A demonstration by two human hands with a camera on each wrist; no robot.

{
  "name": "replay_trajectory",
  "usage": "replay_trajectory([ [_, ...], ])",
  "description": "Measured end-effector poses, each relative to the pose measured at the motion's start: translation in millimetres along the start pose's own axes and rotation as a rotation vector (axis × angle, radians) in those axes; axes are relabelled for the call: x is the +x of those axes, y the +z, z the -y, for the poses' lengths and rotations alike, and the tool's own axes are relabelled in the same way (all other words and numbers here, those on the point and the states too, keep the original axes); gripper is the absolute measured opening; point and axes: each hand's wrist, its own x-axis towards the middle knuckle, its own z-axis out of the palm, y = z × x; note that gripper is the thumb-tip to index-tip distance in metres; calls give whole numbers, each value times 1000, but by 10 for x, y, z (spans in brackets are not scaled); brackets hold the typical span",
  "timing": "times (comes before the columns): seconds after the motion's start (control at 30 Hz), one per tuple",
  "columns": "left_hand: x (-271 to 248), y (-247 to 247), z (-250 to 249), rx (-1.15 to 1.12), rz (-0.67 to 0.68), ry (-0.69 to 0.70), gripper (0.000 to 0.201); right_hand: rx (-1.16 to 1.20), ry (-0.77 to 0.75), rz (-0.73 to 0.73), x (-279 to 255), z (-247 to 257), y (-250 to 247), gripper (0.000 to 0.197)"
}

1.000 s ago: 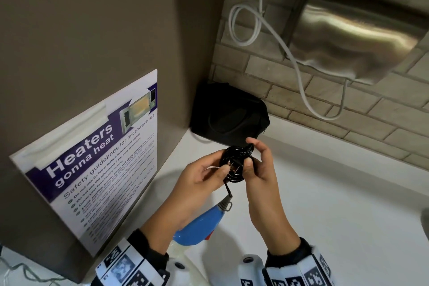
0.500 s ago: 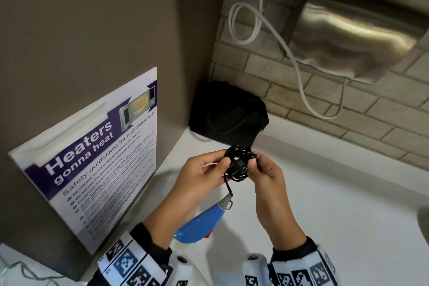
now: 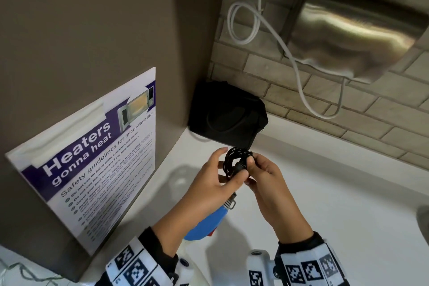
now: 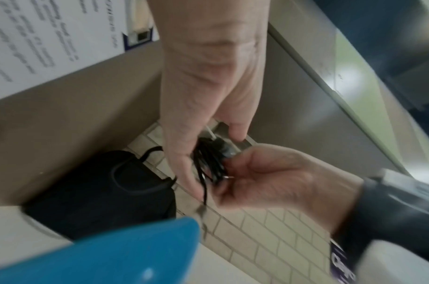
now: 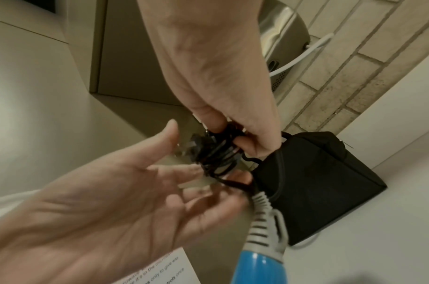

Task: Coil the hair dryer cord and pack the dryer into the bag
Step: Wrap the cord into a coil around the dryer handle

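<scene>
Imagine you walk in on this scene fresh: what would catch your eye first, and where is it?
Two hands meet mid-frame over a white counter, the right hand pinching a coiled black cord. The blue hair dryer hangs below them. A black bag waits in the corner.

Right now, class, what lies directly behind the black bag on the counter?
The black bag stands in the corner: a brick wall is behind it and a brown panel beside it. Its contents, and any gap behind it, are hidden.

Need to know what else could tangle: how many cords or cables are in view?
2. The black coiled cord is held between both hands above the counter; a white cable loops on the brick wall beside the steel dispenser. Others may be hidden.
</scene>
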Motion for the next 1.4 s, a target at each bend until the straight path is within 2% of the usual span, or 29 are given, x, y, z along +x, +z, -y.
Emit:
replay_trajectory([
  [0.07, -7, 52, 16, -14, -190, 67, 48, 61, 30, 4, -12, 14, -22, 25],
  [0.13, -21, 80, 36, 18, -281, 149, 39, 96, 45, 16, -26, 33, -40, 24],
  [0.23, -23, 91, 64, 94, -284, 221, 29, 101, 59, 68, -47, 59, -69, 28],
  [0.33, -16, 90, 61, 168, -279, 276, 35, 61, 56, 138, -83, 98, -81, 27],
  [0.43, -21, 91, 39, 203, -247, 301, 26, 8, 12, 64, -73, 124, -75, 25],
  [0.63, -19, 47, 8, 88, -120, 230, 17, 35, -24, -88, 27, 55, -85, 30],
  [0.87, -18, -49, 89, 50, -60, 182, 12, 212, 30, -32, 38, 34, -167, 31],
  [0.93, 3, -73, 132, 20, -52, 142, 12, 192, 51, -2, 44, 37, -222, 30],
  [1.0, 45, -120, 205, 36, -19, 74, 20, 162, 59, 11, 51, 40, -303, 28],
  [1.1, 90, -261, 392, 184, 62, -59, 43, 190, 88, -5, 74, 8, -443, 25],
  [1.2, 73, -431, 515, 524, 215, -246, 54, 238, 144, -58, 116, -60, -544, 29],
  [1.3, 23, -536, 545, 770, 403, -354, 53, 259, 180, -76, 145, -140, -614, 25],
  [1.4, 6, -523, 554, 818, 432, -366, 47, 255, 216, -84, 171, -233, -679, 22],
])
